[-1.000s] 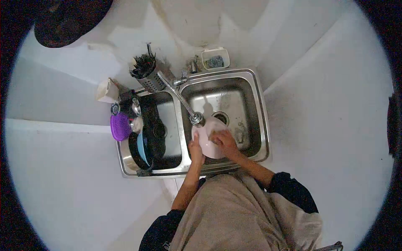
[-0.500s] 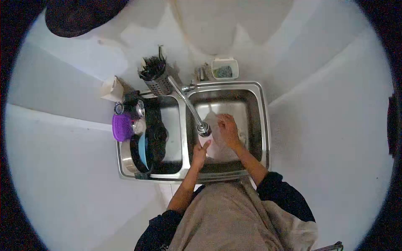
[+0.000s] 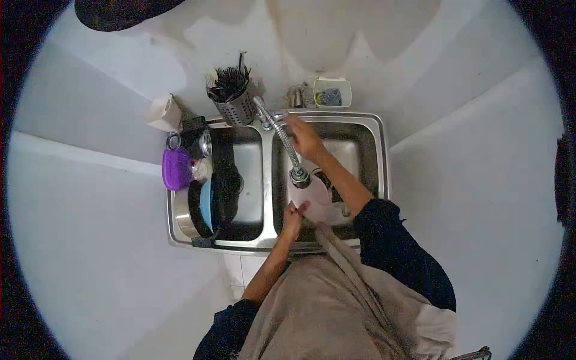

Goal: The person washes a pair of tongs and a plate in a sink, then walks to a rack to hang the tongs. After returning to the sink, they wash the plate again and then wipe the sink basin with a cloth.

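My left hand (image 3: 294,219) grips the near left edge of a pale pink dish (image 3: 318,207) in the right basin, its thumb on the surface. The spray head of the flexible metal faucet (image 3: 300,176) hangs right over the dish. My right hand (image 3: 305,139) is off the dish, beside the faucet hose near the tap handle (image 3: 280,115) at the basin's back edge. Its fingers are closely grouped and partly blurred; whether they touch the handle cannot be made out.
The left basin holds dark pans, a light blue bowl (image 3: 206,204) and a purple container (image 3: 176,170). Behind the sink stand a perforated cutlery holder (image 3: 236,110) and a white tub (image 3: 332,102) with a scrubber. A metal rim (image 3: 384,162) edges the right basin.
My right hand has left the dish and moved back and left toward the tap handle. My left hand still holds the dish, which now shows more of its surface. The view has shifted slightly.
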`<state>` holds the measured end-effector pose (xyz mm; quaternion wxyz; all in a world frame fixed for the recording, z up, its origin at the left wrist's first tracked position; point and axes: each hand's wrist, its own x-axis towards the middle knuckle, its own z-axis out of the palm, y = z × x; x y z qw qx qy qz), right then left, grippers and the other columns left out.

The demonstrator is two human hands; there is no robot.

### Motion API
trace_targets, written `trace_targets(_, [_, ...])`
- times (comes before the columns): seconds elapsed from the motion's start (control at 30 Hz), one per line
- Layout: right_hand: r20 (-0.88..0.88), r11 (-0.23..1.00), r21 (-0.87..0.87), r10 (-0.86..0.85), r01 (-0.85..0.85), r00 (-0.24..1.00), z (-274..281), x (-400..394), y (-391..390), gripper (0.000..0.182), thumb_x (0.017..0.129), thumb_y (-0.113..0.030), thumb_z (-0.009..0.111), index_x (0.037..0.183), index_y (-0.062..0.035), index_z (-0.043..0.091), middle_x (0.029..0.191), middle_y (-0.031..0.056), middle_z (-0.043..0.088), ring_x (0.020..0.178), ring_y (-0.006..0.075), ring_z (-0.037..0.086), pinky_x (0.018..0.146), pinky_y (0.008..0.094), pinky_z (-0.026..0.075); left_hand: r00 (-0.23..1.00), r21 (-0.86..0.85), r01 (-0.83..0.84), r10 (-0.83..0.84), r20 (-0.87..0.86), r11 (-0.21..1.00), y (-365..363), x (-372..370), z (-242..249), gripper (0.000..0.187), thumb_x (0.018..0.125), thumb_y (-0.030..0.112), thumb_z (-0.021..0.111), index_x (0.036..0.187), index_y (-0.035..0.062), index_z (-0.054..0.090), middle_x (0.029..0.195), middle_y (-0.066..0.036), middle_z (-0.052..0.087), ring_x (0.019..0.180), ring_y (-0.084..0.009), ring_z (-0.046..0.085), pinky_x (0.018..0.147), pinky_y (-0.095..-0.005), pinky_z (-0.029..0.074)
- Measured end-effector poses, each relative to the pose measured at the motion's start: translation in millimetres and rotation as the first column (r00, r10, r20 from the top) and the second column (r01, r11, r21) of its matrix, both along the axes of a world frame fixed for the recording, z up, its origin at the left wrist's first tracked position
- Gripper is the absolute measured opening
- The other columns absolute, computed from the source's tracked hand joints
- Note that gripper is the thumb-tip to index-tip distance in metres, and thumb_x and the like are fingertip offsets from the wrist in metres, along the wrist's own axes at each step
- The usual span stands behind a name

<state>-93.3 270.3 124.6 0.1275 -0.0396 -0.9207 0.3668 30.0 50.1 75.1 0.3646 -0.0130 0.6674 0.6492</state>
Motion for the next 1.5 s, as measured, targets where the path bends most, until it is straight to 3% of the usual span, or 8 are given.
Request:
trace_targets(0.37, [0.151,0.993,-0.109,-0.015,0.032,0.988,-55.6,157.2,-114.9,0.050,0.083,-0.013,0.052,0.130,-0.0032,0.038,0.124,0.0221,0.046,0.115,0.0394,0.043,0.099,0.0471,0.032,0.929,0.196,-0.222,0.146,0.340,0.955,-8.5,18.3,-33.7,0.027,0.083,0.015,0.062,0.106,0.0039,0.056,0.093,-0.003,0.062,0.071,-0.0108,0.056,0.058,-0.0271,0.044])
trace_targets(0.67, [0.306,0.987,0.007,-0.153,0.158,0.940,-66.0,145.3,-136.8,0.062,0.081,-0.014,0.049,0.139,-0.0083,0.026,0.136,0.0230,0.036,0.128,0.0396,0.029,0.108,0.0480,0.017,0.982,0.076,0.158,-0.149,-0.115,0.985,-30.1,1.5,-11.9,0.024,0.083,0.012,0.059,0.104,0.0029,0.056,0.090,-0.006,0.061,0.071,-0.0104,0.054,0.057,-0.0256,0.042])
trace_targets(0.87, [0.226,0.918,-0.202,-0.296,0.341,0.928,-228.1,165.5,-31.3,0.038,0.088,-0.024,0.047,0.120,-0.0032,0.049,0.120,0.0149,0.053,0.106,0.0301,0.054,0.090,0.0395,0.042,0.970,0.102,0.179,-0.193,0.146,0.979,-37.3,-9.2,-22.3,0.029,0.083,0.027,0.064,0.103,0.0068,0.056,0.094,-0.001,0.059,0.078,-0.0116,0.055,0.063,-0.0266,0.044])
trace_targets(0.97, [0.568,0.311,-0.783,0.002,0.539,0.823,-116.8,207.1,-3.2,0.038,0.087,-0.020,0.053,0.120,-0.0016,0.049,0.114,0.0114,0.057,0.102,0.0254,0.055,0.090,0.0383,0.043,0.926,0.200,0.175,-0.230,0.299,0.964,-33.7,-19.9,-13.1,0.027,0.089,0.023,0.056,0.110,0.0067,0.054,0.104,-0.003,0.060,0.093,-0.0153,0.058,0.080,-0.0300,0.047])
trace_targets(1.13, [0.404,-0.098,-0.915,-0.220,0.392,0.888,-88.2,239.9,-14.0,0.050,0.078,-0.022,0.066,0.119,0.0017,0.048,0.111,0.0119,0.058,0.095,0.0240,0.059,0.080,0.0373,0.049,0.858,0.425,-0.068,-0.164,0.487,0.903,-14.9,-37.2,-68.7,0.032,0.088,0.022,0.057,0.116,0.0059,0.051,0.111,-0.003,0.059,0.102,-0.0166,0.054,0.087,-0.0311,0.044])
trace_targets(1.23, [0.349,0.163,-0.895,-0.321,0.414,0.880,-51.9,216.9,-29.6,0.036,0.081,-0.013,0.062,0.113,0.0002,0.051,0.095,0.0136,0.064,0.082,0.0276,0.063,0.072,0.0393,0.052,0.917,0.363,0.126,-0.248,0.313,0.923,-4.4,-37.0,-149.8,0.032,0.092,0.028,0.050,0.118,0.0090,0.049,0.116,-0.006,0.056,0.107,-0.0197,0.052,0.092,-0.0354,0.041])
trace_targets(1.33, [0.364,0.889,-0.038,-0.413,0.456,0.835,-7.7,185.6,-70.1,0.037,0.081,-0.013,0.058,0.115,-0.0021,0.049,0.094,0.0203,0.062,0.077,0.0357,0.063,0.068,0.0415,0.052,0.978,0.218,0.067,-0.108,0.178,0.974,18.9,-6.8,-54.3,0.034,0.092,0.029,0.044,0.120,0.0100,0.048,0.117,-0.008,0.053,0.108,-0.0232,0.050,0.092,-0.0385,0.040])
trace_targets(1.5, [0.418,0.997,-0.063,-0.015,0.045,0.908,-43.1,195.4,-128.2,0.040,0.085,-0.024,0.050,0.121,-0.0044,0.048,0.114,0.0230,0.054,0.104,0.0368,0.055,0.087,0.0457,0.044,0.778,0.122,-0.171,0.058,0.626,0.978,20.9,-29.5,-30.8,0.045,0.087,0.031,0.049,0.123,0.0052,0.046,0.113,-0.010,0.056,0.102,-0.0277,0.054,0.088,-0.0423,0.043])
